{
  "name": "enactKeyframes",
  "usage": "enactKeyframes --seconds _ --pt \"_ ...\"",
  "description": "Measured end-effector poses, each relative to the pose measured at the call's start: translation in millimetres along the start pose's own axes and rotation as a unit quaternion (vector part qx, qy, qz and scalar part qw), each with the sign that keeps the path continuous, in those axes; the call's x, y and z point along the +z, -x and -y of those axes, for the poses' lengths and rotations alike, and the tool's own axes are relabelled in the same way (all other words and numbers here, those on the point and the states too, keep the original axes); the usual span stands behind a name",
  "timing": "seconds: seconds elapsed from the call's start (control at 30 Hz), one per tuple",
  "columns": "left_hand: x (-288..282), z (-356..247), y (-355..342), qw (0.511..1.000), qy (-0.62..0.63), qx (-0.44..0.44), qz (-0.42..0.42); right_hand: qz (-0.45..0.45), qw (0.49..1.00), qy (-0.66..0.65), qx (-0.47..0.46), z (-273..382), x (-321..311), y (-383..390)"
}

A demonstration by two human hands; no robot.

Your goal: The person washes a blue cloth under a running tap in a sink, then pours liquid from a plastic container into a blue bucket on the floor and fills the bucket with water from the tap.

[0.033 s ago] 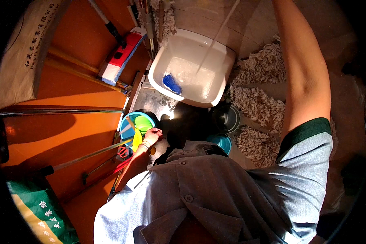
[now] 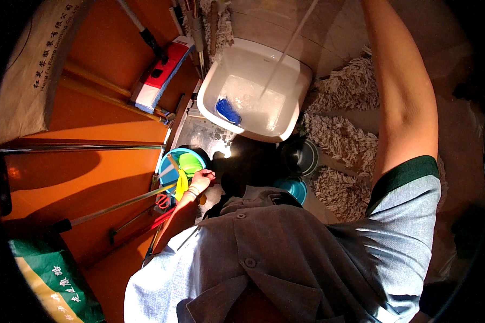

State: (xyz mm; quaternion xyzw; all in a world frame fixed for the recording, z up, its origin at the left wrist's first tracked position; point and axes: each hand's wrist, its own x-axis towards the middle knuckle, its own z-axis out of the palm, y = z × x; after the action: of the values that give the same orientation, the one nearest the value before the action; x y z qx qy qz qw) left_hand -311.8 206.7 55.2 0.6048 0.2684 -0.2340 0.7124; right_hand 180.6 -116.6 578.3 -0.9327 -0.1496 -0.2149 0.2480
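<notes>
My left hand (image 2: 201,180) rests by the rim of a light blue bucket (image 2: 164,161), its fingers curled. Whatever they may hold is too small to make out. Bright yellow-green pieces (image 2: 182,183), looking like rubber or cloth, hang over the bucket beside my wrist. My right forearm (image 2: 401,75) stretches up past the top edge, so that hand is out of sight. A thin stream of water (image 2: 285,51) falls into a white basin (image 2: 209,99). Inside the basin, a blue object (image 2: 228,110), perhaps a brush or scrubber, lies near the left wall in bubbly water.
Shaggy mop heads (image 2: 347,137) lie right of the basin. A grey bucket (image 2: 302,157) and a teal one (image 2: 293,188) stand below it. A red and white flat mop (image 2: 161,72) and several poles lean along the orange wall at left. A green bag (image 2: 56,280) sits lower left.
</notes>
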Motion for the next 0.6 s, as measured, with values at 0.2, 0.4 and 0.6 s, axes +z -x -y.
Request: enactKeyframes --seconds 0.2,0.4,0.6 --pt "-3.6 -1.6 2.8 1.0 -0.019 -0.01 -0.009 -0.021 1.0 0.007 -0.017 -14.9 7.3 -10.3" --pt "-18.0 12.9 -7.5 0.998 -0.054 0.034 0.008 0.016 0.999 -0.051 -0.001 -32.3 3.7 -14.1" --pt "-8.7 -9.4 -4.9 0.998 -0.035 -0.04 -0.013 0.016 0.998 0.055 0.014 -3.9 -14.6 8.2"
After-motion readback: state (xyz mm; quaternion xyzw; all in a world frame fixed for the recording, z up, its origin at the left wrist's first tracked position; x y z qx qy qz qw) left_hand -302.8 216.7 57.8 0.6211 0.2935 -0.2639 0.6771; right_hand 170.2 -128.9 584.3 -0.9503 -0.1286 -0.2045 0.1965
